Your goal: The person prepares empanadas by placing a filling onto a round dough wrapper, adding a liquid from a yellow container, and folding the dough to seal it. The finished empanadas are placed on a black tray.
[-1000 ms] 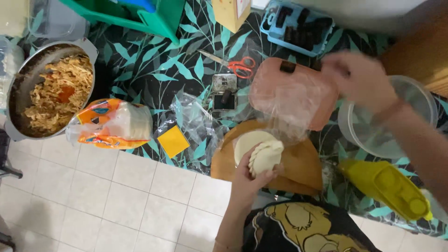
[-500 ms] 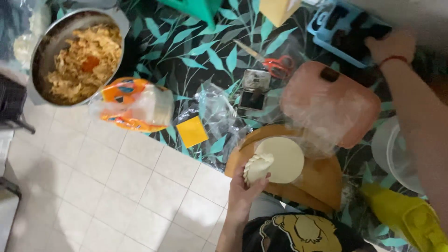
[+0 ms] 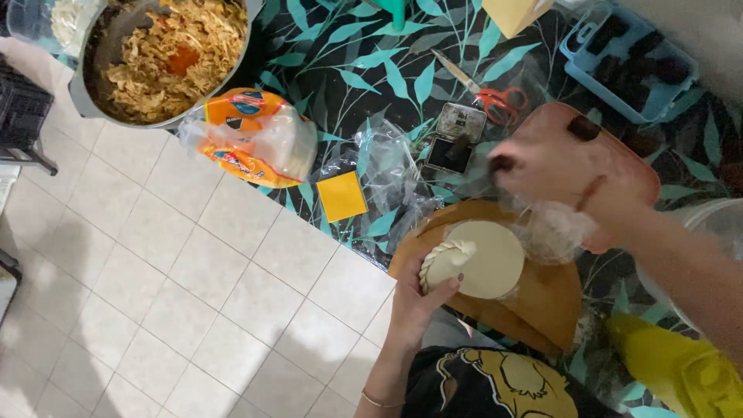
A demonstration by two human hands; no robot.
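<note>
My left hand (image 3: 416, 303) grips a folded pastry with a crimped edge (image 3: 443, 263) at the left rim of a round raw dough disc (image 3: 489, 259). The disc lies on a round wooden board (image 3: 546, 306) in front of me. My right hand (image 3: 561, 166) is blurred and hovers above a pink cutting board (image 3: 623, 159) and crumpled clear plastic (image 3: 553, 228), just beyond the disc. I cannot tell whether it holds anything.
A metal pot of shredded filling (image 3: 166, 58) stands at the far left, with an orange-and-white bag of discs (image 3: 255, 139) beside it. A yellow square (image 3: 341, 196), red scissors (image 3: 495, 99), a blue tray (image 3: 628, 54), a pale bowl (image 3: 716, 224) and a yellow container (image 3: 681, 368) surround the board.
My right hand has come back from the blue tray at the far right to above the pink board. My left hand has kept hold of the folded pastry by the disc.
</note>
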